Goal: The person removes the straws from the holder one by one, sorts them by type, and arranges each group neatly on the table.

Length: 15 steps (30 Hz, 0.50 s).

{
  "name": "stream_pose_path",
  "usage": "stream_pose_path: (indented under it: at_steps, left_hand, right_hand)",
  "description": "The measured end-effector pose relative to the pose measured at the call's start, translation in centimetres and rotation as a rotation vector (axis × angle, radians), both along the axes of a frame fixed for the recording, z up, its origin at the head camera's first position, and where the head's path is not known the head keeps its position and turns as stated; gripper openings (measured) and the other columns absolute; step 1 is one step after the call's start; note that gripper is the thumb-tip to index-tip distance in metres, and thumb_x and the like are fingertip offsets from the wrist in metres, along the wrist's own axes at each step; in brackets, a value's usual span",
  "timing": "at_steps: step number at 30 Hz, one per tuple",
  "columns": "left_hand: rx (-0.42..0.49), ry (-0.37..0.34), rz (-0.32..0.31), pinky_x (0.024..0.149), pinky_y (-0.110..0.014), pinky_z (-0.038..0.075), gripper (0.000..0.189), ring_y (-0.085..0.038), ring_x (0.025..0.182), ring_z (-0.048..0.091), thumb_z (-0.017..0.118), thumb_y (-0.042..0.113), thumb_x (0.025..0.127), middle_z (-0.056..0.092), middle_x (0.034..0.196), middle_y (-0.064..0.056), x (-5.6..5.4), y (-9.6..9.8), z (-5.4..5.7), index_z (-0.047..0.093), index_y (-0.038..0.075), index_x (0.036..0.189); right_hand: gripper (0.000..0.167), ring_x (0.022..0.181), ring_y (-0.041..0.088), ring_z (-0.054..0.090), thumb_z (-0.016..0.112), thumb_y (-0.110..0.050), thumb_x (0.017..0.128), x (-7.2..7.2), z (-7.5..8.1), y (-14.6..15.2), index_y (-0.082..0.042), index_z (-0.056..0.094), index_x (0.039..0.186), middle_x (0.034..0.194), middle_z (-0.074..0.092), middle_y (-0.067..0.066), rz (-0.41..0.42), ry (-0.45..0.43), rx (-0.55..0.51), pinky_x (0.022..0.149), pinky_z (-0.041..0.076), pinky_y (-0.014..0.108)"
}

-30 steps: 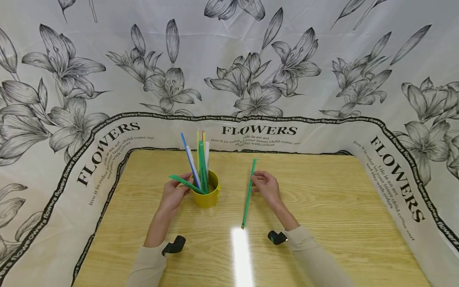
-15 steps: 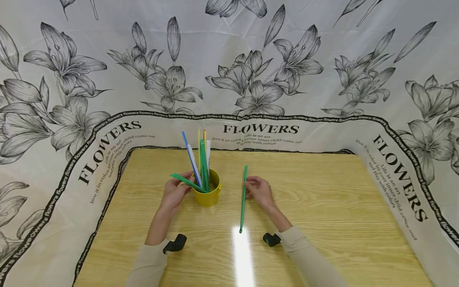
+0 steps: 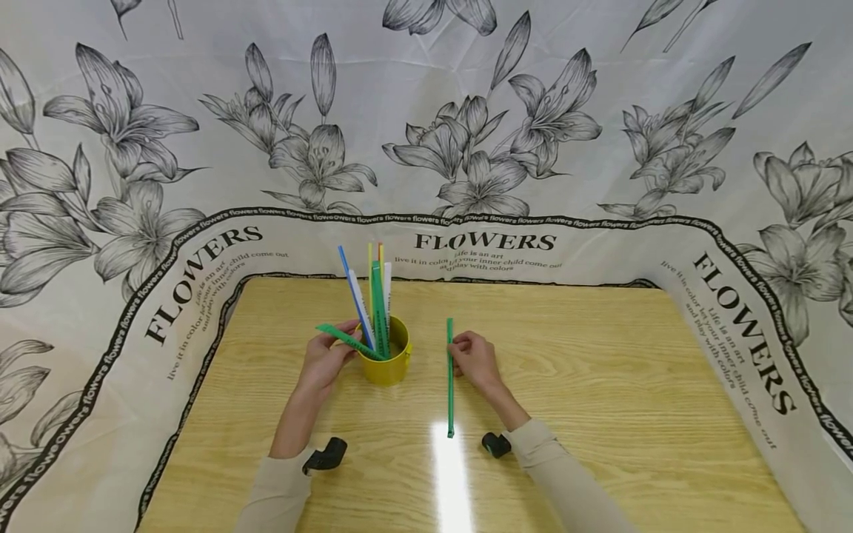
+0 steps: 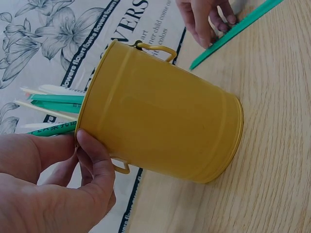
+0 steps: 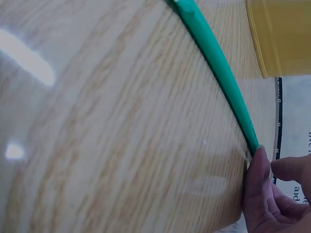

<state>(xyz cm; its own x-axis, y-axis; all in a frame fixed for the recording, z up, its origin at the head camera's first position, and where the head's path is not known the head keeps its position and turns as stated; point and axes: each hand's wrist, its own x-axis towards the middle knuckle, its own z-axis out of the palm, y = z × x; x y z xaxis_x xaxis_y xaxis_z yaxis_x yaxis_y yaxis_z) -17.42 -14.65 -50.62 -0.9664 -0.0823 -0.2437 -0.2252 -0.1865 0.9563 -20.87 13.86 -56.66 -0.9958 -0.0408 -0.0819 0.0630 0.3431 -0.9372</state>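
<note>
My left hand (image 3: 323, 364) pinches the rim of a small yellow metal bucket (image 3: 388, 371) between thumb and fingers, as the left wrist view shows. The bucket stands upright on the table and holds several straws, among them a blue straw (image 3: 343, 259) and a wrapped green straw (image 3: 378, 296). Another green wrapped straw (image 3: 336, 334) leans far out over the rim beside my left hand. To the right of the bucket, my right hand (image 3: 476, 363) pinches a single green wrapped straw (image 3: 450, 400) near its far end; it points towards me, close over the table.
The wood-grain table (image 3: 620, 370) has a bright light reflection (image 3: 452, 481) at its front middle. A white cloth with flower prints (image 3: 480, 178) rises behind the table and along its sides. Black wrist cameras (image 3: 325, 454) sit at both cuffs.
My right hand has moved left and slightly nearer to me, bringing the green straw closer to the bucket and turning it straighter. My left hand and the bucket have stayed put.
</note>
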Motion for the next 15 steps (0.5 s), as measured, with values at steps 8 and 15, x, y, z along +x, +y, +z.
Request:
stream_pose_path:
  at_steps: [8, 15]
  left_hand:
    - [-0.009, 0.002, -0.005, 0.081, -0.021, 0.056, 0.037, -0.004, 0.085, 0.064, 0.060, 0.002, 0.104, 0.050, 0.145, -0.020, 0.1, 0.1, 0.2, 0.058, -0.009, 0.138]
    - [-0.002, -0.001, 0.002, 0.080, -0.020, 0.055, 0.037, -0.003, 0.086, 0.063, 0.061, 0.003, 0.103, 0.050, 0.144, -0.019, 0.2, 0.1, 0.3, 0.058, -0.008, 0.139]
  right_hand:
    - [0.017, 0.082, 0.023, 0.066, 0.065, -0.005, 0.100, 0.1, 0.6, -0.1, 0.007, 0.067, 0.112, 0.096, 0.069, 0.015, 0.002, 0.096, 0.145, 0.068, 0.057, 0.032]
    - [0.018, 0.094, 0.030, 0.067, 0.065, -0.007, 0.100, -0.1, 2.4, -0.4, 0.006, 0.067, 0.112, 0.101, 0.069, 0.017, 0.024, 0.170, 0.161, 0.085, 0.057, 0.044]
